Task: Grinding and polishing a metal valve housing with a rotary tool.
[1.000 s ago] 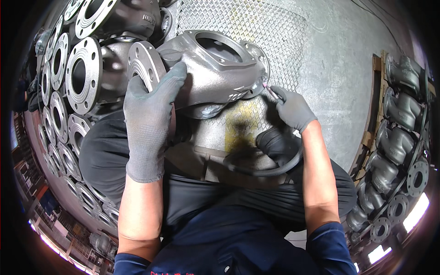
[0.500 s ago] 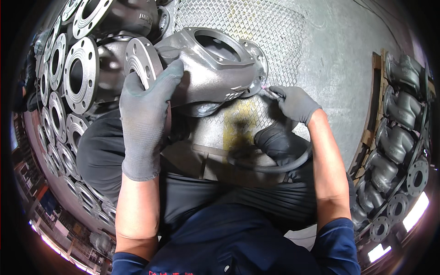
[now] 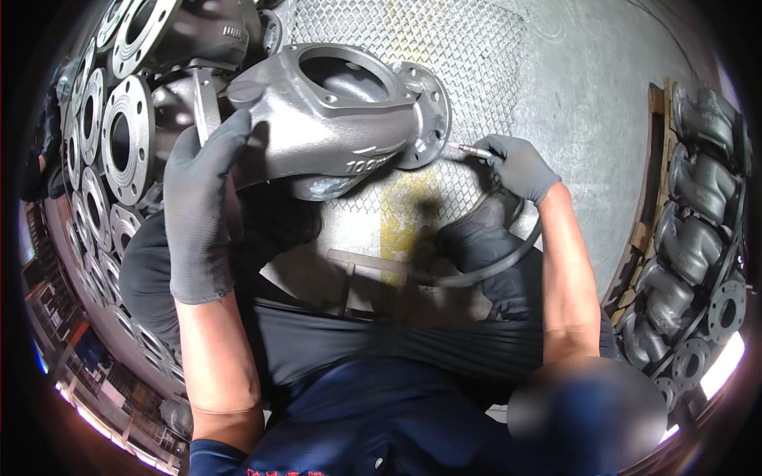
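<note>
A grey cast-metal valve body (image 3: 333,139) lies in front of me, its wide round opening facing up. My gloved left hand (image 3: 200,206) is closed round the flange (image 3: 208,107) at its left end, thumb on the near side. At the right end is another flange (image 3: 436,111) with bolt holes. Beside that flange's rim, my gloved right hand (image 3: 520,168) grips a slim pencil grinder (image 3: 475,151) with a small pink tip. The tip is at the rim's edge; whether it touches I cannot tell. A dark hose (image 3: 476,278) curves below the right hand.
Several flanged castings (image 3: 127,135) are stacked close on the left. More valve bodies (image 3: 686,238) stand along a wooden pallet (image 3: 647,198) on the right. Expanded metal mesh (image 3: 468,47) covers the floor beyond the work, crossed by a yellow stripe (image 3: 409,190). My knees are close below.
The valve body has shifted left and turned a little, with my left hand moving left on its flange. My right hand has moved slightly, and the grinder's tip now shows at the rim.
</note>
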A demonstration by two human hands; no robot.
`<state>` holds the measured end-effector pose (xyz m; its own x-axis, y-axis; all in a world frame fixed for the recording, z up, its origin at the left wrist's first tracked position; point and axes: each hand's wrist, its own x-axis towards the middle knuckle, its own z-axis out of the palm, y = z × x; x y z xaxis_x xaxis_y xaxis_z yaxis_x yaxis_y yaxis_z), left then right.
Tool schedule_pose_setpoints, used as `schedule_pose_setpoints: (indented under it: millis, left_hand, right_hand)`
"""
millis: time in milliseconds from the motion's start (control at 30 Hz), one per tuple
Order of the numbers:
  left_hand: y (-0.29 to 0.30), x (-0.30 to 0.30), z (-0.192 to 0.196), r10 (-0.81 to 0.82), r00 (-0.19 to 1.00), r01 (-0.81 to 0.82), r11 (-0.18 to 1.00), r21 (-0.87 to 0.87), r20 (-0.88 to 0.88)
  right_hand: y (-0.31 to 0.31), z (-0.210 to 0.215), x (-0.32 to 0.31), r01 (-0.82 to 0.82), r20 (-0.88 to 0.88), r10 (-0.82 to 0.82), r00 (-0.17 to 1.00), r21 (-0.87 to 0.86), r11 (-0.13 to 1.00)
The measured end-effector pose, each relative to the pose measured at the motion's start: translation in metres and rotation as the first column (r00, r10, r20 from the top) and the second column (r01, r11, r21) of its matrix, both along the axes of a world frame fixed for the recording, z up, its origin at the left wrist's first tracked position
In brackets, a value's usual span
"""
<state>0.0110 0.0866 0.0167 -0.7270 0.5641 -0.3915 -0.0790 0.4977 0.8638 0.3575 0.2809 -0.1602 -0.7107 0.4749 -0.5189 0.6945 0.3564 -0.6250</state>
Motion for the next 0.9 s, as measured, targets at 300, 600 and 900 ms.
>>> schedule_pose_setpoints:
  millis: [300, 600, 900]
  left_hand:
    - [-0.010, -0.019, -0.011, -0.016, 0.997, 0.010, 0.997, -0.081, -0.081]
    - [-0.014, -0.020, -0.011, -0.066, 0.992, 0.059, 0.996, -0.063, -0.105]
    - [-0.005, -0.012, -0.003, -0.004, 0.995, -0.016, 0.980, -0.198, -0.099]
  right_hand:
    - [-0.004, -0.016, -0.009, -0.010, -0.075, 0.009, 0.997, -0.018, 1.000]
    - [-0.006, -0.019, -0.010, -0.052, -0.013, 0.052, 0.999, 0.011, 0.999]
    - [0.005, -0.020, -0.006, 0.040, 0.057, -0.039, 0.998, -0.013, 0.999]
